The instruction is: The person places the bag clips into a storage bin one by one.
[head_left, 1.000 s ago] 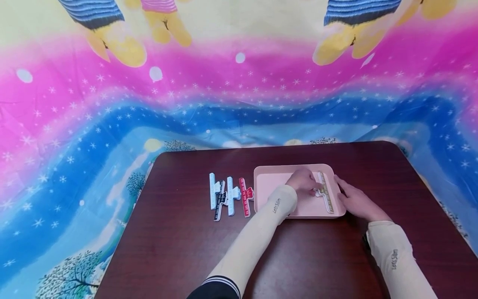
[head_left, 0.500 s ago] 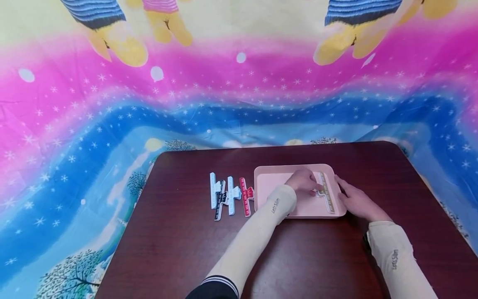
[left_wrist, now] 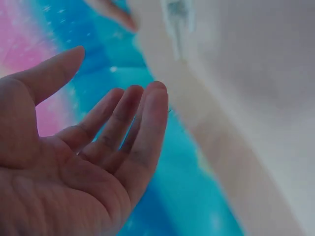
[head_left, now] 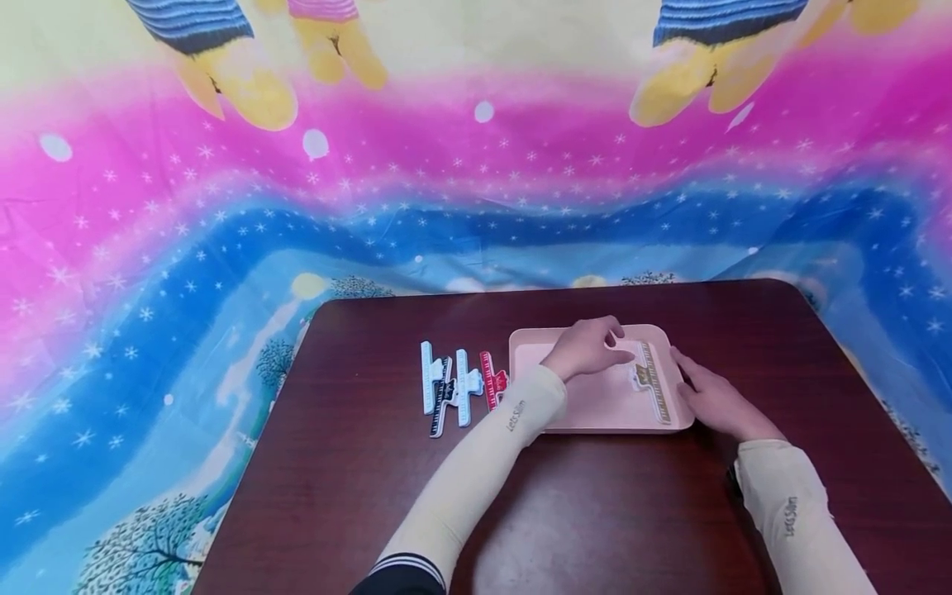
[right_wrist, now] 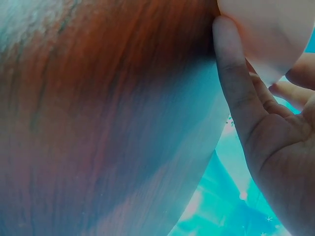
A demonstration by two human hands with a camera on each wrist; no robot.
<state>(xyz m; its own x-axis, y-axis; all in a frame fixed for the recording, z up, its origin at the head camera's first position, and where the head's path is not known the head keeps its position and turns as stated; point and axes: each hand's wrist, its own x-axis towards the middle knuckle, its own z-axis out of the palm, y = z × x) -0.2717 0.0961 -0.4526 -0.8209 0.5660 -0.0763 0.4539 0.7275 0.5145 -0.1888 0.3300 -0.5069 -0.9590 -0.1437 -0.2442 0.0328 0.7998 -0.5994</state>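
A white and gold clip with a piano-key pattern [head_left: 652,384] lies in the pink tray [head_left: 576,420], along its right side. My left hand [head_left: 587,347] hovers over the tray to the left of this clip, holding nothing. In the left wrist view its fingers [left_wrist: 152,123] are spread and loosely bent, apart from the blurred clip [left_wrist: 178,24]. My right hand [head_left: 721,403] rests against the tray's right outer wall. The right wrist view has its straight fingers [right_wrist: 231,64] touching the tray [right_wrist: 268,34].
Left of the tray lie a red clip [head_left: 491,376], a light blue clip [head_left: 463,388], a black clip [head_left: 440,409] and another light blue clip [head_left: 426,376]. All are on the dark wooden table [head_left: 357,504]. A patterned cloth [head_left: 446,182] hangs behind.
My left hand has let go of the white and gold clip and moved up and left, its fingers opening. The clip stays in the tray. My right hand keeps its place at the tray's side.
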